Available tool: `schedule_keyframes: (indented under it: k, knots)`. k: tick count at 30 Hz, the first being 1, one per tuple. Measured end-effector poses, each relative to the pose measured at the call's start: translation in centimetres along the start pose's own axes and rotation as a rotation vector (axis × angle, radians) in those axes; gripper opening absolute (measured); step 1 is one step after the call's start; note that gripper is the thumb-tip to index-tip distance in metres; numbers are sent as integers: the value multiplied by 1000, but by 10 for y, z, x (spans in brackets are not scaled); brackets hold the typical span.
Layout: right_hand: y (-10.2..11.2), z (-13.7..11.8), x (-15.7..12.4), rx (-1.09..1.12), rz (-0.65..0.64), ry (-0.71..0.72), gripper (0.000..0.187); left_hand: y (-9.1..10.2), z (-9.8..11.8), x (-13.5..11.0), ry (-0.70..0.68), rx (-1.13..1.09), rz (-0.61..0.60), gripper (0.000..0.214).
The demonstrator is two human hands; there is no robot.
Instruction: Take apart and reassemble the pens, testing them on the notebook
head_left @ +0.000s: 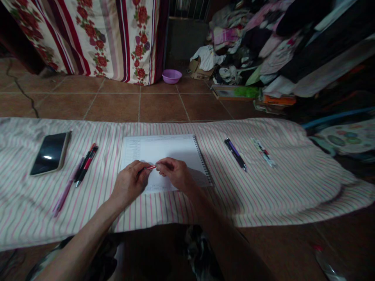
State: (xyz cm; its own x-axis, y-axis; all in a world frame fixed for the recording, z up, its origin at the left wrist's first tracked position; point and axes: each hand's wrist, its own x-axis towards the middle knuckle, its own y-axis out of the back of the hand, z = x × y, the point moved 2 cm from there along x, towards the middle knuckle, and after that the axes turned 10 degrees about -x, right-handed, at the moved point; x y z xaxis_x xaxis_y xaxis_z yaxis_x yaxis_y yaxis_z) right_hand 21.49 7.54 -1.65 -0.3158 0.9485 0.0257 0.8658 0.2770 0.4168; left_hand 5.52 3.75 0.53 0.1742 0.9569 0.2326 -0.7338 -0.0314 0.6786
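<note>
Above an open spiral notebook [166, 146], my left hand [131, 179] pinches a slim pen with a red section [151, 167]. The fingers of my right hand [174, 171] are closed around the pen's other end, so both tips are mostly hidden. Left of the notebook lie a pink pen [65, 195] and two dark pens with red parts, the nearer being a black-and-red pen [87, 166]. To the right are a black-and-purple pen [236, 154] and a white pen with a dark and red pattern [264, 152].
A smartphone [50, 153] lies at the left on the striped cloth [187, 210]. Beyond the table, a purple basin [172, 76] stands on the tiled floor beside a floral curtain [111, 43]. Clothes [225, 37] are heaped at the back right. A clear bottle [326, 265] lies at lower right.
</note>
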Motion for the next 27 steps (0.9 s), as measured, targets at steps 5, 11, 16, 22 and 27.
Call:
schedule_keyframes:
  k: [5, 11, 16, 22, 27]
  knots:
    - [-1, -1, 0, 15, -18, -5, 17, 0, -1, 0, -13, -14, 18, 22]
    - [-1, 4, 3, 231, -8, -56, 21, -1, -8, 0, 53, -78, 23, 21]
    - [1, 1, 3, 130, -5, -52, 13, -1, -5, -1, 70, -47, -4, 24]
    - [0, 2, 2, 73, -17, -18, 16, 0, -3, -1, 51, -30, 5, 24]
    - [-1, 3, 2, 145, -19, -24, 17, 0, -4, 0, 83, -72, -1, 22]
